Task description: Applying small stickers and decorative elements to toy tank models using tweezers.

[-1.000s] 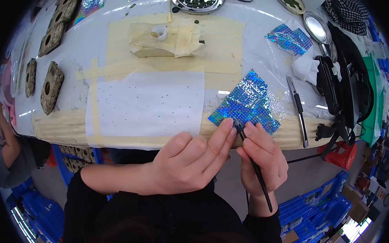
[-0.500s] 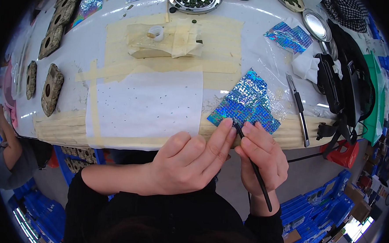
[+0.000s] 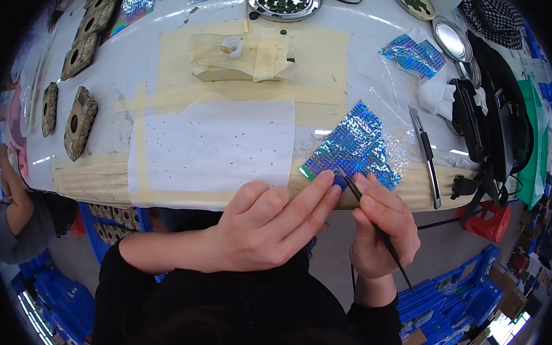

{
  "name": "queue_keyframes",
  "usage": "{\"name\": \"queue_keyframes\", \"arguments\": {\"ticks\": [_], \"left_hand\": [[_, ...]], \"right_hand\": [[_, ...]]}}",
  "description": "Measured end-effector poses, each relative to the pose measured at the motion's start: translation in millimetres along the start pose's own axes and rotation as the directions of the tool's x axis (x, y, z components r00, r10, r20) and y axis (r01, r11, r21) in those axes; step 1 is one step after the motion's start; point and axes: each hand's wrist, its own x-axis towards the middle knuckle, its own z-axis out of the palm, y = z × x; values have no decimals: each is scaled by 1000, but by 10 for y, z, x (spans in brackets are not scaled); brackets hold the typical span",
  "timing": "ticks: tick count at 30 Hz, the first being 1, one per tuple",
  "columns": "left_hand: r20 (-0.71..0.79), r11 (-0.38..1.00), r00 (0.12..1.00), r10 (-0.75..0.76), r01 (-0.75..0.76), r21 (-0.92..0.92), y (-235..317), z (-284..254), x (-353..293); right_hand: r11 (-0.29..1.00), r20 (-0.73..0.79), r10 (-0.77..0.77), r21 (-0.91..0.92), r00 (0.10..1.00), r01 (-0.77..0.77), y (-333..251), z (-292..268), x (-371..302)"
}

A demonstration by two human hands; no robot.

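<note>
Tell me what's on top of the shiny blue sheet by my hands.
Over the near edge of the sheet are fingertips of the left hand and right hand, plus the tip of the black tool the right hand holds. Whatever the fingers cover there is hidden.

We've got a shiny blue holographic sheet (image 3: pixel 357 136), angular, lying near the table's (image 3: pixel 126 52) front edge; we see a slim black pointed tool (image 3: pixel 388 243) slanted, tip over sheet's lower part.
</note>
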Motion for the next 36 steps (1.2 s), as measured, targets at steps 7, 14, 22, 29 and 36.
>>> {"name": "queue_keyframes", "arguments": {"ticks": [7,14,22,29,36], "left_hand": [[-257,999,966,34,-35,2,-244,-209,-391],[-209,993,974,-90,104,59,-393,-401,-555],[-124,981,977,-172,181,71,-415,-475,-382],[-32,981,981,-191,191,28,-483,-478,-225],[-49,968,968,-246,243,-57,-610,-532,-262]], "right_hand": [[961,178,-260,-45,949,272,-115,274,132],[917,247,-332,-141,910,373,-99,446,167],[954,269,-196,-170,943,247,-202,404,265],[993,262,-64,-79,963,87,-180,346,333],[1000,203,-9,-12,979,11,-181,298,321]]}}
